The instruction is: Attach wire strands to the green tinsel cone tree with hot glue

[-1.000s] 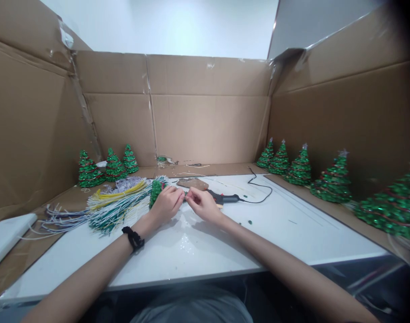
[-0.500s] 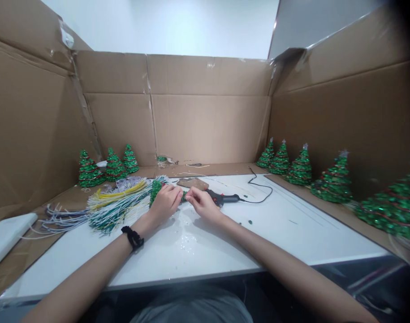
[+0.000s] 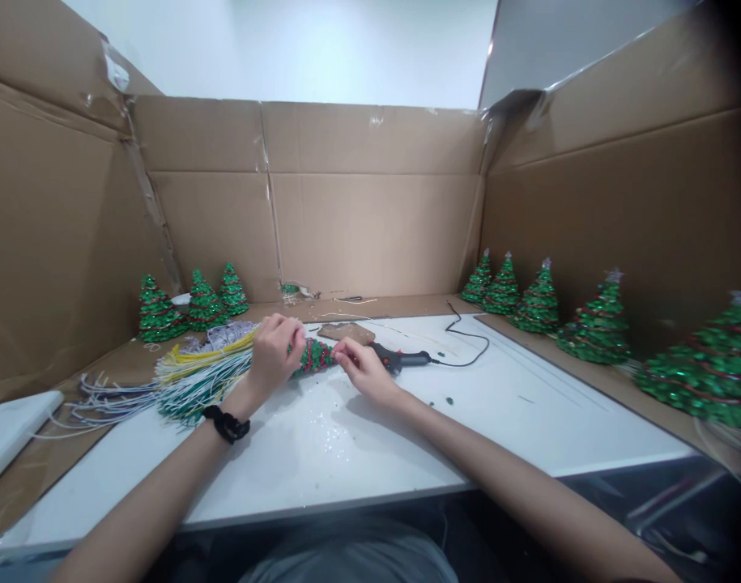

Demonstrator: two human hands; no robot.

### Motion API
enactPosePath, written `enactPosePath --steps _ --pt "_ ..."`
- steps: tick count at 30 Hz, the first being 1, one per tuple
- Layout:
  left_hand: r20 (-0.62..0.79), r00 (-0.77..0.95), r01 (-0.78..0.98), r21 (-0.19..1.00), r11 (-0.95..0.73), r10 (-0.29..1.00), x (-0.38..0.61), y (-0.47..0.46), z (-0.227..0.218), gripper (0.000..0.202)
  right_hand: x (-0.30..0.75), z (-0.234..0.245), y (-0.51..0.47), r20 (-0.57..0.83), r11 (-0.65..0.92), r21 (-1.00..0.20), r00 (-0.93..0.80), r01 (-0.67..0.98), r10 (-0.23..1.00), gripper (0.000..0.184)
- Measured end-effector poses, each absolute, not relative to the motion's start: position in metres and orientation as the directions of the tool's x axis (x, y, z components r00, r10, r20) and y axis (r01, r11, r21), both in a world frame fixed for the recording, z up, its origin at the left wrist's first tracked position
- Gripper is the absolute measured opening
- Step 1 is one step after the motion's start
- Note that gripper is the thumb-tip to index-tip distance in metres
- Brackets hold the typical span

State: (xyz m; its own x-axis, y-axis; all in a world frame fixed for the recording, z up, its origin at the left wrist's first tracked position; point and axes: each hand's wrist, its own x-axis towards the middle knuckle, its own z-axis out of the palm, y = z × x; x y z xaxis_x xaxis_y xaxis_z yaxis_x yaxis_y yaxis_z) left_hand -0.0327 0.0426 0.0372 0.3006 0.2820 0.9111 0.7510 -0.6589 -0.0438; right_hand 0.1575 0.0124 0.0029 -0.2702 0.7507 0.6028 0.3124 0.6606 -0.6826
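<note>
Reaches both bare arms across a white table (image 3: 346,474) walled in by cardboard (image 3: 376,227), toward a small green tree (image 3: 313,356) with red trim, tipped on its side between the two hands. Draws the thumb and fingers of the right hand (image 3: 368,375) into a narrow pinch at the tree's pointed end; cannot make out anything between the fingertips. Bends the fingers of the left hand (image 3: 273,355) beside the tree's other end, above a black wristband (image 3: 227,424); cannot tell whether gripping the tree or merely touching it. Has a black glue gun (image 3: 414,358) just beyond the right hand, and a flat brown piece (image 3: 347,332) behind the tree. Has yellow strands (image 3: 203,360) and green-and-white strands (image 3: 206,390) heaped to the left, near a white slab (image 3: 18,437). Shows three upright trees (image 3: 205,304) toward the left wall and five star-topped trees (image 3: 538,304) along the right.
</note>
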Motion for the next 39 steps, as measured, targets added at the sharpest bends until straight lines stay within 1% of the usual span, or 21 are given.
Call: enactPosePath --steps 2,3,5,6,8,9,11,13,20,24,31,33,35,36,38,39 --pt "0.939 0.194 0.834 -0.005 -0.551 0.285 -0.043 0.051 0.044 0.029 0.158 0.003 0.014 0.635 0.662 -0.688 -0.195 0.297 0.748 0.024" --pt "0.938 0.146 0.868 0.031 -0.495 0.315 -0.048 0.056 0.046 0.029 0.159 0.003 0.015 0.651 0.662 -0.694 -0.147 0.283 0.745 0.025" --pt "0.914 0.104 0.911 0.071 -0.406 0.393 -0.058 0.068 0.047 0.018 0.160 0.004 0.017 0.672 0.662 -0.711 -0.046 0.238 0.739 0.024" --pt "0.900 0.096 0.927 0.075 -0.368 0.425 -0.062 0.073 0.046 0.017 0.161 0.004 0.018 0.681 0.666 -0.715 -0.001 0.212 0.732 0.024" --pt "0.880 0.078 0.947 0.081 -0.310 0.469 -0.067 0.080 0.042 0.031 0.162 0.005 0.019 0.698 0.679 -0.712 0.070 0.177 0.713 0.023" --pt "0.868 0.082 0.948 0.083 -0.307 0.489 -0.068 0.082 0.040 0.032 0.163 0.005 0.020 0.704 0.685 -0.708 0.090 0.170 0.705 0.023" --pt "0.846 0.099 0.935 0.101 -0.340 0.524 -0.068 0.082 0.038 0.027 0.164 0.005 0.021 0.709 0.690 -0.703 0.097 0.170 0.698 0.025" --pt "0.834 0.135 0.912 0.107 -0.396 0.536 -0.066 0.079 0.037 0.025 0.164 0.005 0.021 0.706 0.687 -0.705 0.086 0.178 0.703 0.027" --pt "0.858 0.244 0.845 0.041 -0.533 0.452 -0.051 0.063 0.038 0.023 0.161 0.008 0.017 0.678 0.650 -0.723 0.059 0.235 0.733 0.020" --pt "0.842 0.328 0.809 -0.016 -0.587 0.429 -0.044 0.056 0.034 0.022 0.161 0.006 0.018 0.667 0.634 -0.721 0.031 0.280 0.745 0.029" --pt "0.790 0.382 0.784 -0.003 -0.621 0.479 -0.040 0.057 0.026 0.020 0.160 0.002 0.021 0.690 0.652 -0.685 0.003 0.325 0.724 0.041" --pt "0.784 0.392 0.780 -0.005 -0.626 0.481 -0.040 0.057 0.025 0.020 0.163 0.005 0.023 0.713 0.671 -0.640 -0.038 0.374 0.700 0.037" --pt "0.782 0.392 0.778 -0.001 -0.628 0.484 -0.040 0.057 0.024 0.020 0.170 0.012 0.025 0.743 0.701 -0.564 -0.101 0.437 0.661 0.018" --pt "0.781 0.393 0.775 0.002 -0.632 0.485 -0.040 0.057 0.024 0.021 0.176 0.015 0.027 0.749 0.706 -0.529 -0.132 0.471 0.649 0.013" --pt "0.775 0.404 0.765 0.004 -0.644 0.486 -0.041 0.057 0.023 0.022 0.192 0.024 0.033 0.714 0.655 -0.511 -0.149 0.557 0.684 0.028" --pt "0.769 0.417 0.759 -0.002 -0.651 0.485 -0.041 0.057 0.023 0.022 0.201 0.027 0.036 0.683 0.608 -0.506 -0.145 0.612 0.716 0.030"
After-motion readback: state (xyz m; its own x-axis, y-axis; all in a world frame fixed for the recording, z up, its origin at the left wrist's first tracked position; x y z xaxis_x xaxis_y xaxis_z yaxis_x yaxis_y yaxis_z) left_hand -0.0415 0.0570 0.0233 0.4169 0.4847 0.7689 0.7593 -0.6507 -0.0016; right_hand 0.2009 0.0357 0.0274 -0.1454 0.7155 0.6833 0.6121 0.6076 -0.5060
